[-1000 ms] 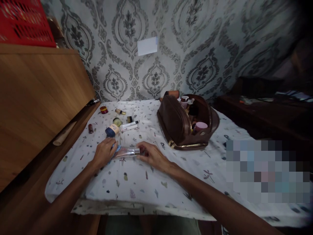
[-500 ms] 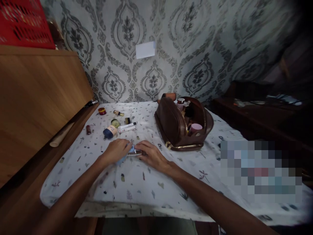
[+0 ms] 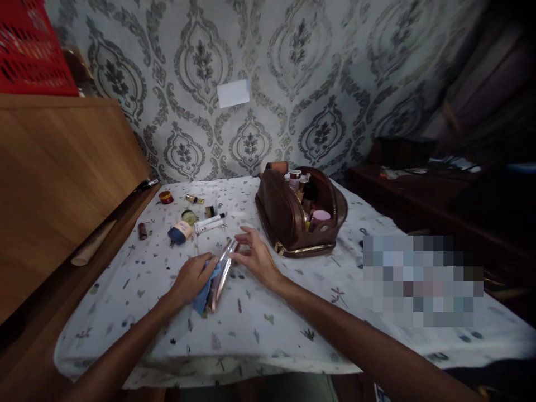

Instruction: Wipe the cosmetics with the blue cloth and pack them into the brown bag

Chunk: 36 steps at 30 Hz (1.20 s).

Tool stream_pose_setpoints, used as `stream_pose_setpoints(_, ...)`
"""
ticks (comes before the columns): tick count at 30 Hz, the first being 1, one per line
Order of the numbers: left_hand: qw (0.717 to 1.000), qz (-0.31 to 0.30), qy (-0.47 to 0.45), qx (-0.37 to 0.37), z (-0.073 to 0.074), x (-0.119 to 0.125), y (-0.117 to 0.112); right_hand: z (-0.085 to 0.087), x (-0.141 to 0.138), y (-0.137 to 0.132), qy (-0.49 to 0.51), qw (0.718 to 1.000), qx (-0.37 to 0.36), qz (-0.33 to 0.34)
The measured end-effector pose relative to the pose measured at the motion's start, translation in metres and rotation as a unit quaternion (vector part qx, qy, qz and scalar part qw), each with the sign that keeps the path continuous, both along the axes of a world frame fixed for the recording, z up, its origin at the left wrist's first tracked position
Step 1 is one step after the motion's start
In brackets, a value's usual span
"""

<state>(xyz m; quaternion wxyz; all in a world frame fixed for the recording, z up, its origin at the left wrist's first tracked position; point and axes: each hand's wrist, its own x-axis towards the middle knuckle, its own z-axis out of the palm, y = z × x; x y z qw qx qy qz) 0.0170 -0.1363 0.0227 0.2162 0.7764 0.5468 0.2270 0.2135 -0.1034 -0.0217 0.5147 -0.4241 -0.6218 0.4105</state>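
My left hand (image 3: pixel 193 277) is closed on a blue cloth (image 3: pixel 206 290) and presses it against a shiny silver tube (image 3: pixel 220 273). The tube stands tilted over the patterned white tablecloth (image 3: pixel 272 312). My right hand (image 3: pixel 256 257) pinches the tube's upper end with its fingertips, other fingers spread. An open brown leather toiletry bag (image 3: pixel 293 215) holding several small jars and bottles sits just beyond my right hand.
Small cosmetics lie at the table's far left: a blue-capped bottle (image 3: pixel 179 231), a white tube (image 3: pixel 209 221), a red tin (image 3: pixel 166 196), a dark lipstick (image 3: pixel 143 230). A wooden cabinet (image 3: pixel 58 184) stands on the left, dark furniture (image 3: pixel 419 190) on the right.
The tube lay flat crosswise under both hands; now it is turned and tilted up, right fingers on its top end, left hand with the cloth nearer me.
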Motion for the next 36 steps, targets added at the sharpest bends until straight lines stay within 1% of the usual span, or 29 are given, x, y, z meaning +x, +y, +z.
stream_pose_setpoints(2, 0.998, -0.023, -0.056, -0.006, -0.002, 0.014, 0.001, -0.001, -0.001, 0.005, 0.097, 0.994, -0.041, -0.014)
stream_pose_setpoints(4, 0.992, -0.047, -0.117, -0.013, -0.002, 0.026, 0.004, -0.002, 0.000, 0.009, 0.148, 0.985, -0.093, 0.003)
stream_pose_setpoints(6, 0.987, -0.056, -0.153, -0.013, -0.003, 0.035, 0.008, -0.002, 0.001, 0.011, 0.149, 0.977, -0.152, 0.028)
stream_pose_setpoints(8, 0.986, -0.048, -0.159, -0.001, -0.003, 0.039, 0.015, 0.000, 0.003, 0.011, 0.121, 0.975, -0.179, 0.051)
stream_pose_setpoints(10, 0.987, -0.036, -0.154, 0.026, -0.003, 0.038, 0.022, 0.002, 0.005, 0.009, 0.084, 0.983, -0.154, 0.057)
stream_pose_setpoints(12, 0.988, -0.013, -0.137, 0.069, -0.004, 0.033, 0.029, 0.005, 0.005, 0.006, 0.023, 0.993, -0.099, 0.057)
stream_pose_setpoints(14, 0.987, 0.016, -0.119, 0.111, -0.006, 0.026, 0.037, 0.006, 0.005, 0.004, -0.040, 0.997, -0.054, 0.046)
stream_pose_setpoints(16, 0.983, 0.034, -0.107, 0.145, -0.007, 0.022, 0.045, 0.007, 0.004, 0.004, -0.052, 0.996, -0.052, 0.045)
stream_pose_setpoints(18, 0.980, 0.030, -0.102, 0.169, -0.006, 0.019, 0.053, 0.008, 0.005, 0.005, 0.011, 0.994, -0.094, 0.061)
stream_pose_setpoints(20, 0.982, -0.001, -0.106, 0.157, -0.001, 0.019, 0.061, 0.011, 0.008, 0.006, 0.110, 0.976, -0.166, 0.093)
stream_pose_setpoints(22, 0.987, -0.040, -0.112, 0.108, 0.006, 0.019, 0.069, 0.015, 0.012, 0.007, 0.200, 0.942, -0.241, 0.121)
stream_pose_setpoints(24, 0.989, -0.061, -0.113, 0.070, 0.012, 0.021, 0.074, 0.018, 0.016, 0.007, 0.253, 0.910, -0.292, 0.149)
stream_pose_setpoints(25, 0.989, -0.060, -0.114, 0.067, 0.014, 0.022, 0.075, 0.019, 0.017, 0.007, 0.262, 0.904, -0.298, 0.160)
stream_pose_setpoints(26, 0.989, -0.054, -0.118, 0.071, 0.014, 0.023, 0.076, 0.021, 0.018, 0.008, 0.258, 0.907, -0.290, 0.164)
stream_pose_setpoints(27, 0.988, -0.047, -0.125, 0.078, 0.014, 0.025, 0.076, 0.021, 0.019, 0.008, 0.241, 0.917, -0.273, 0.164)
stream_pose_setpoints(29, 0.985, -0.042, -0.141, 0.087, 0.012, 0.028, 0.074, 0.023, 0.021, 0.008, 0.166, 0.948, -0.218, 0.161)
stream_pose_setpoints(31, 0.985, -0.036, -0.144, 0.085, 0.008, 0.030, 0.074, 0.025, 0.024, 0.006, 0.042, 0.981, -0.115, 0.148)
stream_pose_setpoints(32, 0.986, -0.030, -0.142, 0.080, 0.006, 0.030, 0.074, 0.027, 0.025, 0.004, -0.035, 0.988, -0.042, 0.142)
stream_pose_setpoints(33, 0.987, -0.023, -0.139, 0.073, 0.004, 0.030, 0.074, 0.028, 0.026, 0.002, -0.112, 0.984, 0.037, 0.133)
stream_pose_setpoints(34, 0.988, -0.017, -0.137, 0.064, 0.002, 0.030, 0.075, 0.030, 0.027, -0.002, -0.180, 0.970, 0.110, 0.121)
stream_pose_setpoints(35, 0.989, -0.013, -0.138, 0.055, 0.000, 0.029, 0.076, 0.032, 0.027, -0.005, -0.236, 0.951, 0.167, 0.112)
stream_pose_setpoints(36, 0.989, -0.011, -0.142, 0.046, -0.001, 0.028, 0.076, 0.033, 0.027, -0.008, -0.274, 0.935, 0.200, 0.106)
